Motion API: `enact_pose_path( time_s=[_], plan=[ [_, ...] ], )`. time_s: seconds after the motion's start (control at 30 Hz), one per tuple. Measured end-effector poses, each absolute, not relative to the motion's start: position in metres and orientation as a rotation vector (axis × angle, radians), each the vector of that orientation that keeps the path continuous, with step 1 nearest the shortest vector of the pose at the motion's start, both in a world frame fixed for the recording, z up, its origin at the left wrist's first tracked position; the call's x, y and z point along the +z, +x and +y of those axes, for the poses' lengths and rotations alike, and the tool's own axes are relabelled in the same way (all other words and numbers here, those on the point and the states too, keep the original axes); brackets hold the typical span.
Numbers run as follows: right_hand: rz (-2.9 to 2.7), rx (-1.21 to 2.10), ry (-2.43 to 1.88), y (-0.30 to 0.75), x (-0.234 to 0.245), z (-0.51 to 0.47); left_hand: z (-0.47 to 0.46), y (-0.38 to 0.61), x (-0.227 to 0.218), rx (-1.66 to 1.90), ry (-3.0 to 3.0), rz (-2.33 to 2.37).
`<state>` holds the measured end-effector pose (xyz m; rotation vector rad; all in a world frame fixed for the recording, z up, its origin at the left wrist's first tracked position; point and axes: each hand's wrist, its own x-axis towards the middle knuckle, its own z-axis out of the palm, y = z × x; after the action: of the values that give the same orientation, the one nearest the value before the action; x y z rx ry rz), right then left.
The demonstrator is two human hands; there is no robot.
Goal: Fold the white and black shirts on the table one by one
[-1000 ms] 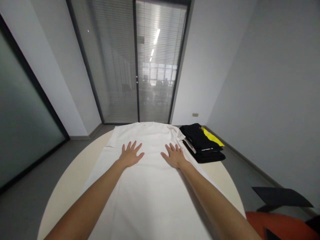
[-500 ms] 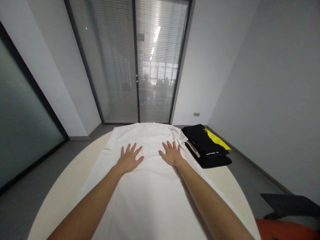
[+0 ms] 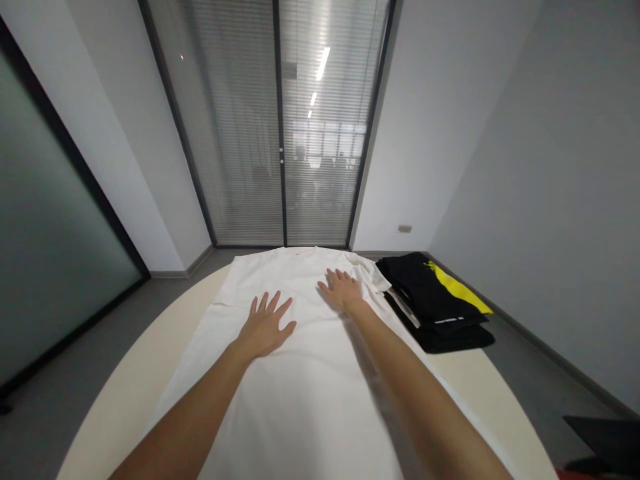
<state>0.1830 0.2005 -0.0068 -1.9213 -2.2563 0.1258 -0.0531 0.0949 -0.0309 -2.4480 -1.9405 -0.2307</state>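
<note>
A white T-shirt (image 3: 300,387) lies spread over the round table (image 3: 145,347), its collar at the far edge and its body running toward me. My left hand (image 3: 265,327) rests flat on the shirt's chest, left of the middle, fingers spread. Farther up and to the right, my right hand (image 3: 341,290) lies palm down on the cloth near the right shoulder, fingers stretched out. Neither hand grips the fabric. The right sleeve (image 3: 373,273) is a little crumpled and touches a stack of folded dark clothes.
Folded black clothes (image 3: 430,300), the top one with a yellow patch, sit at the table's right edge. Beyond the table stands a glass partition with blinds (image 3: 320,167). Part of a dark chair (image 3: 607,440) shows at the lower right.
My right hand has slid away from me across the shirt toward the right shoulder. My left hand stays flat at about the same place. The view has shifted slightly.
</note>
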Motion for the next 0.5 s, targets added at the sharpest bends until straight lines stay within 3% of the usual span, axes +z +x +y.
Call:
enact_pose_path(
  time_s=[0.5],
  plan=[
    [-2.28, 0.227, -2.002, 0.179, -0.025, 0.228, 0.103, -0.056, -0.033, -0.272, -2.469, -1.974]
  ],
)
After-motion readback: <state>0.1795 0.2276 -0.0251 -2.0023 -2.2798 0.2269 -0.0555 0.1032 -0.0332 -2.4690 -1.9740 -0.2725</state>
